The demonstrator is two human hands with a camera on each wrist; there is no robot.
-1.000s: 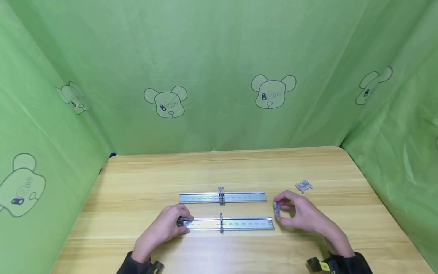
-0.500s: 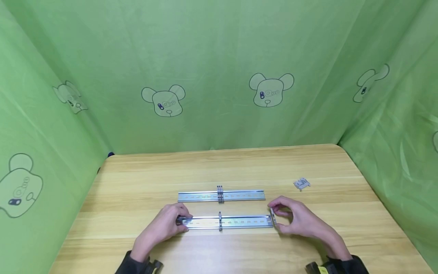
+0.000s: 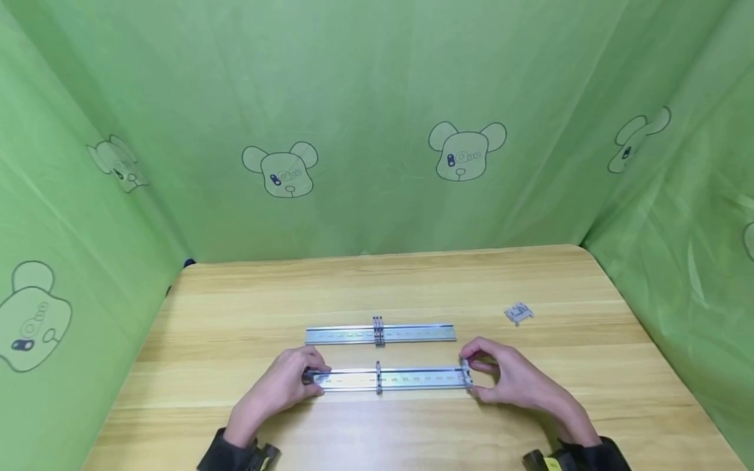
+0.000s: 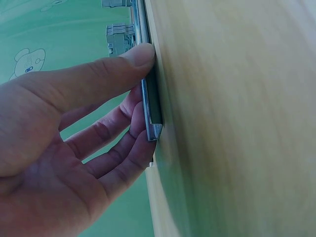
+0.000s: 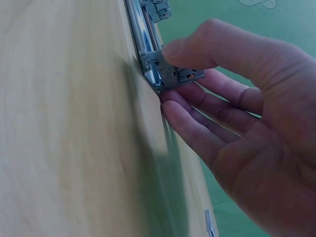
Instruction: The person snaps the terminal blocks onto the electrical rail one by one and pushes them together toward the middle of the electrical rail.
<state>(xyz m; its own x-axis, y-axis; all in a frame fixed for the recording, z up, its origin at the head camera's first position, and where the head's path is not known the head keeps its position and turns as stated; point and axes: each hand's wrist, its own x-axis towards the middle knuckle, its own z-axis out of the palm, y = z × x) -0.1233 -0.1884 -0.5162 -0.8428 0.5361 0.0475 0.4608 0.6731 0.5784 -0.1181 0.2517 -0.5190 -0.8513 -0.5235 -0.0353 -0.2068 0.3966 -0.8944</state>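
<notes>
My left hand grips the left end of the nearer slotted metal DIN rail, thumb on the near edge and fingers on the far one. A thin grey terminal block stands across this rail near its middle. At the right end, my right hand pinches another grey terminal block between thumb and fingers. In the right wrist view this held terminal block sits over the rail's end, crosswise to it; whether it is clipped on I cannot tell.
Behind lies a second DIN rail, parallel, with several terminal blocks grouped at its middle. A loose grey terminal block lies flat at the back right of the wooden table. Green cloth walls enclose the table's back and sides.
My right hand has moved slightly left, bringing the terminal block from beside the nearer rail onto its right end. The left hand keeps its grip on the rail.
</notes>
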